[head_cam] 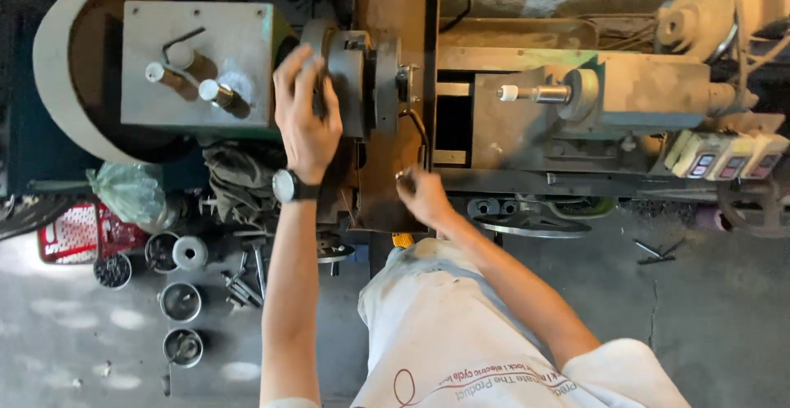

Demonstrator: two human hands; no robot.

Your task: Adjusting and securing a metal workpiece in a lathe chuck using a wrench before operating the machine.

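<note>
While left hand grips chuck — axis pointing right — right hand curled, contents unclear.

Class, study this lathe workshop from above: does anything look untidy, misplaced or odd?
Yes. Loose bolts and tools lie scattered on the floor beside open tins, under the left hand that grips the chuck. A crumpled rag is draped on the lathe's front.
</note>
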